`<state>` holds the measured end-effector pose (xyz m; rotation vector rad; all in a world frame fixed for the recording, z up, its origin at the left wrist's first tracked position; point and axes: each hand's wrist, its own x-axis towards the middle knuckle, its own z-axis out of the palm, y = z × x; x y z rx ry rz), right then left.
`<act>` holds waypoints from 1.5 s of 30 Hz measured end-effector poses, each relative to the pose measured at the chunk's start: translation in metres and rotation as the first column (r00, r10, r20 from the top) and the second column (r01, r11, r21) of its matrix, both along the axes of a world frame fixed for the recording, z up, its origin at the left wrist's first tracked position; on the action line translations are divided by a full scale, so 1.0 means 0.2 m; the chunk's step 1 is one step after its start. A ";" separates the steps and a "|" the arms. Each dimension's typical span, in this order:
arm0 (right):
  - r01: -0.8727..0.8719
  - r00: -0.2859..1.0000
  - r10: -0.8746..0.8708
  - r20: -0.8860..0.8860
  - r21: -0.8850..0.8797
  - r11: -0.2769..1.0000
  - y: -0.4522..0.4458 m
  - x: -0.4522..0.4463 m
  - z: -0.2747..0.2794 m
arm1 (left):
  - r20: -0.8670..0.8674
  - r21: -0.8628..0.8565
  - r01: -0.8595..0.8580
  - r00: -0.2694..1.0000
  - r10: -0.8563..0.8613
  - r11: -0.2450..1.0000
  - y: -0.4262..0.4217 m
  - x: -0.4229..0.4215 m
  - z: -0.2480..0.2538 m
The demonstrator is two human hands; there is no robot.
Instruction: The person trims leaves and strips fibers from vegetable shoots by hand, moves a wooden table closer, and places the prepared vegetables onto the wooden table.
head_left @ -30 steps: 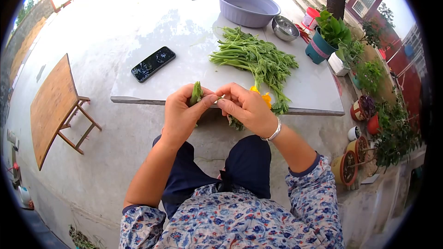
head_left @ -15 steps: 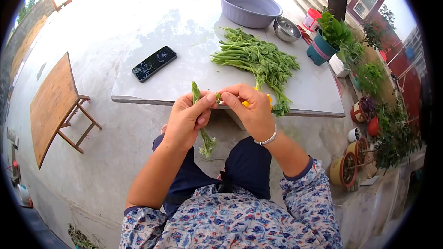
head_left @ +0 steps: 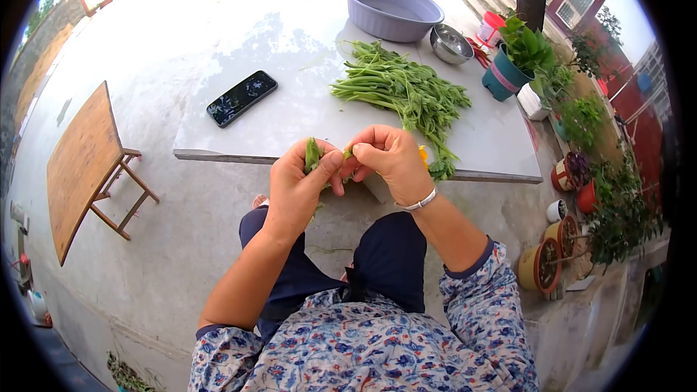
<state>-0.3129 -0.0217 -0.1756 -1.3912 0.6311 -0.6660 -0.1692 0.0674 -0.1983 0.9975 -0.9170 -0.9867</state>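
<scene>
Greens lie heaped on the pale tabletop at one o'clock from the hands, the purple basin farther off, between twelve and one. The left hand grips a green stalk; the right hand pinches a small green bit beside the left thumb, perhaps a peeled strip, suggesting partial stripping; whether it joins the stalk is unclear.

Basin (probably plastic) greyish purple

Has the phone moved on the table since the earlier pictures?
No. Judged against the near edge of the table, the phone lies in the same spot, at the same angle.
</scene>
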 end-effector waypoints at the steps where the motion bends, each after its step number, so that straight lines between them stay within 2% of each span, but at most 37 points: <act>1: 0.003 1.000 -0.004 0.024 0.041 0.999 0.00 0.00 0.00 | 0.000 0.001 -0.001 1.000 0.001 1.000 0.00 0.01 0.00; 4: -0.027 0.997 0.018 0.072 0.126 0.992 -0.02 -0.01 0.00 | -0.105 0.073 0.004 0.994 0.004 0.997 0.02 0.02 0.00; 6: -0.054 0.995 0.038 0.096 0.166 0.985 -0.05 -0.01 -0.01 | -0.264 0.084 0.047 0.964 -0.024 0.995 0.01 0.03 -0.02; 8: 0.017 0.982 -0.016 0.188 -0.003 1.000 -0.10 0.00 -0.05 | -0.278 0.101 0.048 0.960 -0.018 0.994 0.00 0.03 -0.04; 9: 0.017 0.982 -0.016 0.188 -0.003 1.000 -0.10 0.01 -0.04 | -0.292 0.119 0.048 0.956 -0.011 0.992 0.00 0.04 -0.05; 11: 0.018 0.900 -0.050 0.433 0.078 0.997 -0.10 0.04 0.00 | -0.299 0.127 0.047 0.954 -0.007 0.991 0.00 0.04 -0.07; 15: -0.044 0.849 -0.039 0.527 0.145 0.988 -0.13 0.03 0.02 | -0.287 0.199 0.050 0.958 0.010 0.979 0.00 0.04 -0.10; 16: -0.040 0.818 -0.018 0.575 0.089 0.995 -0.14 0.04 0.02 | -0.287 0.199 0.050 0.958 0.010 0.979 0.00 0.04 -0.11; 19: -0.055 0.751 -0.022 0.660 0.095 0.994 -0.17 0.01 0.09 | -0.266 0.225 0.065 0.964 -0.003 0.972 0.00 0.06 -0.19; 21: 0.038 0.746 -0.113 0.656 0.127 0.991 -0.17 -0.02 0.17 | -0.288 0.263 0.115 0.957 -0.036 0.958 0.00 0.10 -0.26; 23: 0.041 0.681 -0.097 0.726 0.094 0.995 -0.20 -0.08 0.23 | -0.277 0.294 0.107 0.960 -0.022 0.950 0.00 0.12 -0.28; 25: 0.082 0.706 -0.079 0.704 0.030 0.996 -0.23 -0.16 0.28 | -0.266 0.326 0.096 0.964 -0.006 0.941 0.00 0.12 -0.28; 27: 0.126 0.704 -0.131 0.698 0.059 0.990 -0.18 -0.16 0.26 | -0.189 0.428 0.208 0.972 -0.138 0.879 0.01 0.12 -0.25; 28: 0.078 0.893 -0.059 0.445 -0.025 0.997 -0.15 -0.17 0.23 | -0.117 0.369 0.269 0.963 -0.242 0.890 0.01 0.10 -0.23; 29: 0.008 0.990 0.005 0.144 -0.091 0.996 -0.12 -0.17 0.19 | -0.119 0.371 0.272 0.962 -0.245 0.888 0.02 0.07 -0.21; 31: -0.066 0.973 0.007 -0.230 -0.252 0.966 -0.06 -0.12 0.11 | -0.071 0.324 0.334 0.942 -0.329 0.885 0.02 0.05 -0.17; 33: -0.189 0.982 0.183 -0.050 -0.159 0.969 -0.02 -0.05 -0.03 | -0.076 0.321 0.400 0.914 -0.398 0.858 0.02 0.04 -0.12; 34: -0.217 0.975 0.206 -0.077 -0.176 0.960 0.00 -0.04 -0.06 | -0.091 0.302 0.409 0.912 -0.401 0.861 0.03 0.03 -0.09; 35: -0.218 0.975 0.208 -0.073 -0.174 0.960 0.00 -0.05 -0.06 | -0.104 0.283 0.415 0.909 -0.403 0.865 0.04 0.02 -0.07; 37: -0.246 0.958 0.229 -0.175 -0.082 0.966 0.02 -0.07 0.04 | -0.142 0.296 0.428 0.904 -0.404 0.854 0.05 0.03 -0.05; 39: -0.202 0.964 0.184 -0.193 -0.076 0.977 0.00 -0.06 0.01 | -0.212 0.141 0.343 0.927 -0.310 0.929 0.06 0.01 -0.05; 41: -0.189 0.979 0.191 -0.067 0.036 0.981 -0.02 -0.06 0.00 | -0.262 0.110 0.328 0.920 -0.291 0.938 0.07 0.06 -0.10; 43: -0.199 0.979 0.202 -0.036 0.071 0.977 -0.02 -0.06 -0.01 | -0.312 0.078 0.308 0.911 -0.270 0.948 0.06 0.08 -0.14; 45: -0.211 0.977 0.213 -0.003 0.109 0.971 -0.01 -0.06 0.00 | -0.196 0.018 0.209 0.960 -0.201 0.978 0.06 0.08 -0.15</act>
